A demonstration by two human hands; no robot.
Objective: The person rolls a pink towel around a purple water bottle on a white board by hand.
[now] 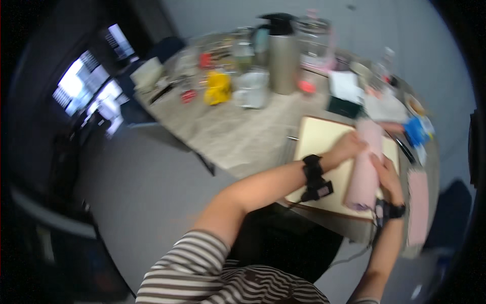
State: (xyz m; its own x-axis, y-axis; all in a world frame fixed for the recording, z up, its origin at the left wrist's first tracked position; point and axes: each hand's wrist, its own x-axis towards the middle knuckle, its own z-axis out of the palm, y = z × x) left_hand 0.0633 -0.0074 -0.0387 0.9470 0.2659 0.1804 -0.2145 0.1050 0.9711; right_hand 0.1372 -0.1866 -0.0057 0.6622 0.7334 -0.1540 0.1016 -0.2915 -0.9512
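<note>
A pink roll [365,169], of cloth or paper by its look, lies lengthwise over a cream board or open book with a brown edge [329,133]. My left hand [347,147] is closed at the roll's left side, fingers curled against its upper part. Lower down on the right, my right hand [387,177] grips the same roll, its thumb lying on the pink surface. Motion smears the fingertips of both hands. Layers show at the roll's near end. Each wrist wears a black strap with a small device.
A flat pink strip [417,205] lies at the table's right edge, near a black pen [405,151] and a blue packet [416,133]. Farther back stand a steel thermos jug [283,63], a yellow bag [218,88], a clear container [315,43] and a dark green box [345,105].
</note>
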